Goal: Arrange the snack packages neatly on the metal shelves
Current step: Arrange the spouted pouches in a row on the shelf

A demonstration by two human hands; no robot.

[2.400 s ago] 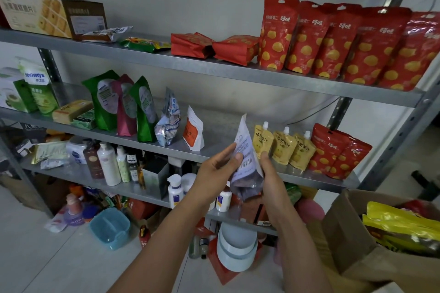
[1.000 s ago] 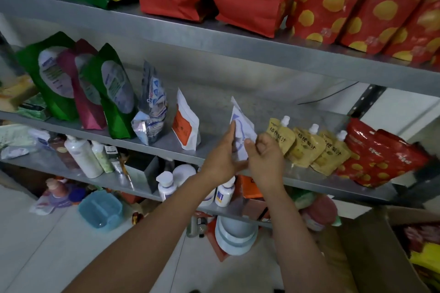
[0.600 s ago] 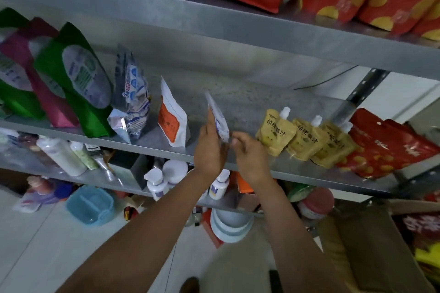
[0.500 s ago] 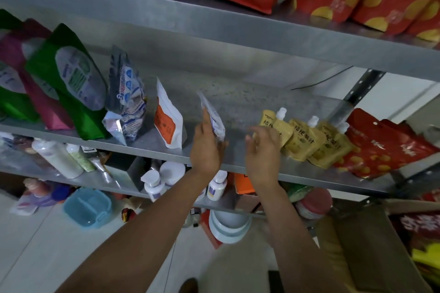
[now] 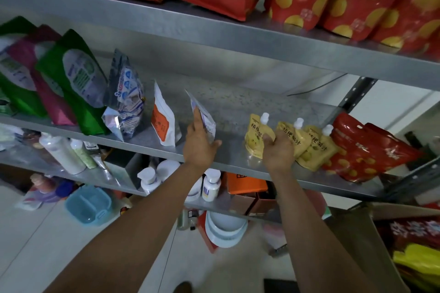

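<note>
two hands on the middle shelf (image 5: 238,107): left hand (image 5: 198,147) pinches the white-purple pouch (image 5: 202,115) upright there, right hand (image 5: 278,152) grips the leftmost yellow spout pouch (image 5: 254,137), and the cardboard box (image 5: 352,245) holds yellow bags (image 5: 419,260).

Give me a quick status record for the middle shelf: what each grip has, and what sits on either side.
left grip: holds the white-and-purple pouch upright on the middle shelf
right grip: fingers curled on the leftmost yellow spout pouch of three
left neighbour: white-and-orange pouch, standing
right end: red spotted bags, leaning
between grips: bare shelf
</note>
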